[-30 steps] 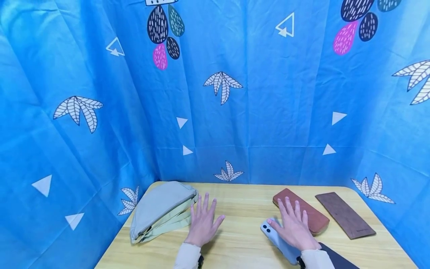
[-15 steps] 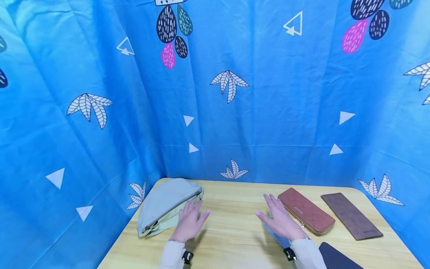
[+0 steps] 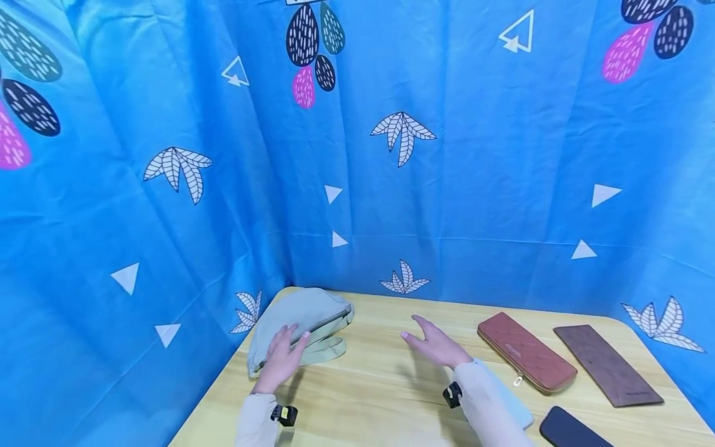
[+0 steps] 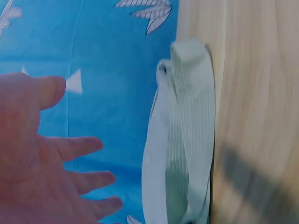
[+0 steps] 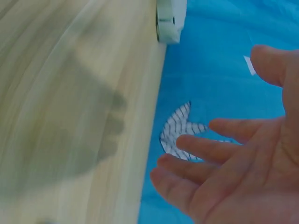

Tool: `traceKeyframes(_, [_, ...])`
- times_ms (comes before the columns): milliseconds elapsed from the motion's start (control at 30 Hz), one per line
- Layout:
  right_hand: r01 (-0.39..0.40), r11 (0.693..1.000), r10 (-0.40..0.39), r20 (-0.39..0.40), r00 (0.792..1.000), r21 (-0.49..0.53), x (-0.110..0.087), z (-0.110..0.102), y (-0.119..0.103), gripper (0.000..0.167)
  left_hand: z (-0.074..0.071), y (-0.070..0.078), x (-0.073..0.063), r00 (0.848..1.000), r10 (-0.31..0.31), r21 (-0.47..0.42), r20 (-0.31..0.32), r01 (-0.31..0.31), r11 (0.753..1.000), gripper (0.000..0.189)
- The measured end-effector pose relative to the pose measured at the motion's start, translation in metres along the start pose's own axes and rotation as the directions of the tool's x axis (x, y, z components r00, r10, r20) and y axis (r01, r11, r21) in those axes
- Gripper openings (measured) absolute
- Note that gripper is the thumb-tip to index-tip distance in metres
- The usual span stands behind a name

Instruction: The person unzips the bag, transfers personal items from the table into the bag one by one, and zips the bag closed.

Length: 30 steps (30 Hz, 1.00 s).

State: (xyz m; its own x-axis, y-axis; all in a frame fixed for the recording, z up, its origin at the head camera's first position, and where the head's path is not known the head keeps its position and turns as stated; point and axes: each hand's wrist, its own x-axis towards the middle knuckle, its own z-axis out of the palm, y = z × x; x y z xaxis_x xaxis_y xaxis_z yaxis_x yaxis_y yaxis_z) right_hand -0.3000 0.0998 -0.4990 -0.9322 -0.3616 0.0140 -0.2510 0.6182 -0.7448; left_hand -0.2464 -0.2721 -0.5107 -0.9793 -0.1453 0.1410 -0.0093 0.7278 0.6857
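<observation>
A pale grey-green zippered bag (image 3: 296, 316) with a webbing strap (image 3: 326, 351) lies at the table's back left corner. My left hand (image 3: 281, 363) hovers over its front side with fingers apart, holding nothing; the left wrist view shows the same hand (image 4: 51, 163) beside the folded strap. Over the middle of the table my right hand (image 3: 438, 347) is raised, fingers extended toward the left and nothing in its grasp. In the right wrist view this hand (image 5: 229, 163) hangs above its own shadow. A light blue phone (image 3: 511, 397) lies partly hidden beneath the right forearm.
Right of the hands lie a reddish-brown quilted zip wallet (image 3: 527, 352), a flat dark brown wallet (image 3: 609, 365) and a dark navy phone-shaped object (image 3: 575, 428) near the front. A blue patterned curtain (image 3: 475, 186) encloses the wooden table (image 3: 385, 397).
The head view has turned left. Both hands have moved left; the right one came off from above the blue phone and the zip wallet, and the left now overlaps the bag.
</observation>
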Motion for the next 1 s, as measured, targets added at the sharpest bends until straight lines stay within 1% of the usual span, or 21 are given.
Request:
traceKeyframes(100, [-0.018,1.000,0.018,0.006,1.000,0.000,0.012,0.008,-0.006,0.079,-0.010,-0.011,-0.001,0.999,-0.042,0.001,0.002,0.042,0.999,0.072])
traceKeyframes(167, [-0.023,1.000,0.023,0.009,1.000,0.003,0.021,0.013,-0.010,0.079,-0.015,-0.018,-0.001,0.998,-0.059,0.010,0.000,0.059,0.998,0.072])
traceKeyframes(267, [-0.012,1.000,0.012,0.012,1.000,0.015,0.035,0.021,-0.016,0.079,-0.022,-0.025,-0.002,0.997,-0.079,0.009,-0.006,0.079,0.997,0.072])
traceKeyframes(367, [-0.001,0.999,0.000,0.023,1.000,0.034,0.049,0.031,-0.021,0.078,-0.028,-0.030,-0.002,0.995,-0.092,0.006,-0.025,0.092,0.996,0.072])
traceKeyframes(500, [-0.011,0.994,0.005,0.052,0.999,0.105,0.066,0.046,-0.027,0.075,-0.033,-0.038,-0.003,0.992,-0.121,-0.007,-0.047,0.120,0.993,0.071])
traceKeyframes(667, [-0.013,0.980,-0.001,0.068,0.998,0.198,0.081,0.067,-0.028,0.071,-0.038,-0.048,-0.009,0.983,-0.176,-0.070,-0.044,0.173,0.982,0.071])
traceKeyframes(767, [-0.020,0.968,0.003,0.066,0.998,0.251,0.088,0.076,-0.027,0.070,-0.041,-0.054,-0.013,0.981,-0.189,-0.082,-0.042,0.185,0.979,0.074])
traceKeyframes(900, [-0.053,0.930,0.034,0.059,0.998,0.365,0.099,0.085,-0.025,0.066,-0.042,-0.058,-0.017,0.977,-0.210,-0.114,-0.027,0.206,0.972,0.078])
traceKeyframes(933, [-0.061,0.915,0.043,0.055,0.998,0.399,0.102,0.087,-0.024,0.064,-0.042,-0.059,-0.018,0.976,-0.216,-0.124,-0.024,0.212,0.969,0.078])
traceKeyframes(967, [-0.071,0.894,0.053,0.055,0.997,0.442,0.105,0.090,-0.023,0.063,-0.042,-0.060,-0.019,0.976,-0.219,-0.133,-0.023,0.214,0.968,0.078])
traceKeyframes(1000, [-0.083,0.867,0.064,0.056,0.996,0.492,0.109,0.092,-0.023,0.061,-0.041,-0.061,-0.020,0.975,-0.222,-0.143,-0.021,0.216,0.966,0.078])
